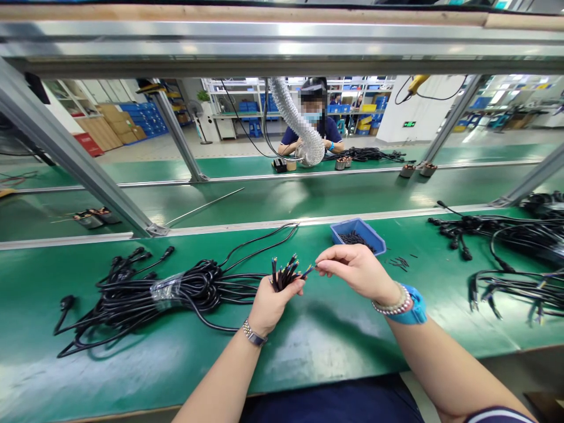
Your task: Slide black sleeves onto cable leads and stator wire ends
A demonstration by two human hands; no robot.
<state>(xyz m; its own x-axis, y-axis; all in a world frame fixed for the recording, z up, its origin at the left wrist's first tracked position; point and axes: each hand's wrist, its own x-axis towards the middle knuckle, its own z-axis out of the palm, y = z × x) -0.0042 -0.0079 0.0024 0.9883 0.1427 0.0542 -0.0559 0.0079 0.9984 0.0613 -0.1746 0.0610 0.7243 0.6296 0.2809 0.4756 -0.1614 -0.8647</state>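
My left hand (274,299) is wrapped round a bunch of black cable ends (285,275), whose thin coloured wires stick out at the top. These cables run left into a coiled bundle (176,291) bound with clear wrap, with black plugs at its far left. Thumb and fingertips of my right hand (350,270) are pinched together beside the coloured wire tips; what they hold, if anything, is too small to make out. Just behind that hand stands a blue bin (375,238) with small black pieces inside, and several similar black pieces (400,264) lie loose on the green bench.
More black cables (497,229) with plugs and stripped ends lie at the right. A metal frame post (97,153) rises at the left. Beyond the rail, a thin rod (205,207) lies on the green surface. Across from me sits a masked co-worker behind a flexible duct (295,117).
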